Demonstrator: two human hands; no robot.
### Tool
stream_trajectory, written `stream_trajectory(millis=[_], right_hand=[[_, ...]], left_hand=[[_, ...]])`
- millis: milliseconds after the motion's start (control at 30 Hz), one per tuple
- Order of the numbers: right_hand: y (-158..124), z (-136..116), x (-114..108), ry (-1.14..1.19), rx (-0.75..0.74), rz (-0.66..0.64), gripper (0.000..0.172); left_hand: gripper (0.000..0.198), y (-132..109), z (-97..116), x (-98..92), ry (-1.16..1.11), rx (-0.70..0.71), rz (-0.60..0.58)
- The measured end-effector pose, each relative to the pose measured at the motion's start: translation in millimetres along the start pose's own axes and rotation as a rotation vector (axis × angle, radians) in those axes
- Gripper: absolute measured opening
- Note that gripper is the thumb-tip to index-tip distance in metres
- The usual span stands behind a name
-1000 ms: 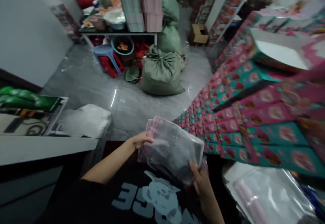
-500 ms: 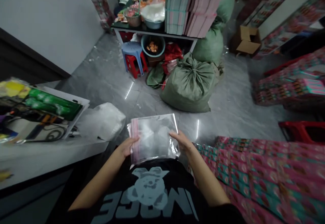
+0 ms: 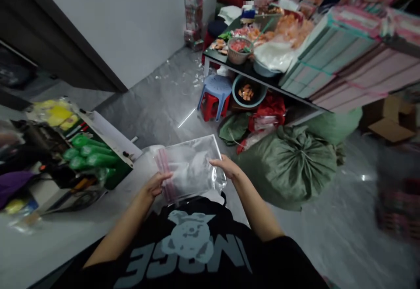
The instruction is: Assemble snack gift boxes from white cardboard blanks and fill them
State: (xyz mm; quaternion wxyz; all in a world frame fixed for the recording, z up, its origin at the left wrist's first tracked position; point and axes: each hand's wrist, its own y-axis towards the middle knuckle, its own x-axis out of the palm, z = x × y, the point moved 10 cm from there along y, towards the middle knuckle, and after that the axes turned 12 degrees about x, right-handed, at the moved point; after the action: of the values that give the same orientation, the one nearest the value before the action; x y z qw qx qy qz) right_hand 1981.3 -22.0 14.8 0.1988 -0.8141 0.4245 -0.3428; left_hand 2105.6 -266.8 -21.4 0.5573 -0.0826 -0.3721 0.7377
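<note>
Between my two hands is a stack of clear plastic zip bags (image 3: 187, 171) with pinkish strips along the left end. My left hand (image 3: 157, 184) grips the pink-striped end, thumb on top and the other fingers largely hidden underneath. At the opposite end, my right hand (image 3: 226, 166) holds the clear edge, also with its thumb on top. The bags lie roughly flat in front of my black shirt, tilted slightly up at the right. Behind their left end, a whitish plastic bag (image 3: 144, 162) is partly covered.
To the left, a white table (image 3: 65, 232) bears a box with green rolls (image 3: 92, 151). A tied green sack (image 3: 292, 166) stands on the floor to the right. Ahead are a blue stool (image 3: 216, 85) and a black-topped table (image 3: 216, 55) with tall stacked packs (image 3: 331, 57).
My view and body have turned left, so the sack and far table shift right in the picture. The bags stay in both hands and now overlap the whitish plastic bag by the left table.
</note>
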Motion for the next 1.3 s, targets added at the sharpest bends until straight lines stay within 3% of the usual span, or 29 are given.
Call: stream_trajectory(millis=[133, 267, 367, 467, 567, 633, 700, 800, 900, 1000, 1067, 1167, 1233, 1300], right_hand=[[46.7, -104.8, 4.5, -0.135, -0.084, 0.075, 0.043], [94.4, -228.6, 20.0, -0.36, -0.254, 0.07, 0.039], [140.5, -323.2, 45.2, -0.519, -0.371, -0.03, 0.038], [194.4, -402.1, 78.3, -0.707, -0.441, -0.148, 0.028], [247.5, -460.3, 113.0, -0.914, -0.464, -0.252, 0.015], [278.7, -492.8, 132.5, -1.035, -0.479, -0.319, 0.008], [309.9, -523.8, 143.0, -1.119, -0.48, -0.369, 0.003], [364.3, -570.9, 135.0, -1.118, -0.412, -0.388, 0.008], [419.0, -615.0, 105.9, -1.012, -0.317, -0.367, 0.016], [454.8, -656.1, 60.2, -0.928, -0.287, -0.253, 0.027], [459.3, -680.7, 20.5, -0.886, -0.304, -0.138, 0.035], [432.7, -698.6, -44.3, -0.744, -0.351, -0.031, 0.052], [401.4, -685.3, -87.0, -0.528, -0.376, 0.012, 0.062], [368.6, -646.4, -134.1, -0.211, -0.411, 0.183, 0.071]], left_hand=[[0.034, 76.3, 87.0, 11.1, -0.016, 0.071, -0.054], [0.041, 163.1, 180.0, 12.8, -0.076, 0.182, -0.134], [0.071, 222.6, 278.2, -7.5, -0.089, 0.347, -0.091], [0.109, 252.7, 404.3, -24.1, 0.031, 0.655, 0.007], [0.128, 264.0, 516.3, 9.6, 0.334, 0.895, -0.091], [0.127, 283.7, 561.3, 43.6, 0.533, 0.873, -0.214], [0.114, 319.1, 583.1, 66.7, 0.647, 0.709, -0.321], [0.066, 388.1, 596.5, 77.5, 0.718, 0.445, -0.396], [0.027, 459.1, 615.4, 87.4, 0.702, 0.358, -0.402], [0.027, 511.0, 629.4, 122.8, 0.61, 0.283, -0.476], [0.034, 531.7, 628.8, 157.7, 0.557, 0.18, -0.562], [0.038, 548.6, 612.0, 208.6, 0.515, -0.01, -0.673], [0.035, 554.8, 588.3, 231.8, 0.514, -0.154, -0.709], [0.026, 561.2, 558.6, 243.4, 0.533, -0.276, -0.683]])
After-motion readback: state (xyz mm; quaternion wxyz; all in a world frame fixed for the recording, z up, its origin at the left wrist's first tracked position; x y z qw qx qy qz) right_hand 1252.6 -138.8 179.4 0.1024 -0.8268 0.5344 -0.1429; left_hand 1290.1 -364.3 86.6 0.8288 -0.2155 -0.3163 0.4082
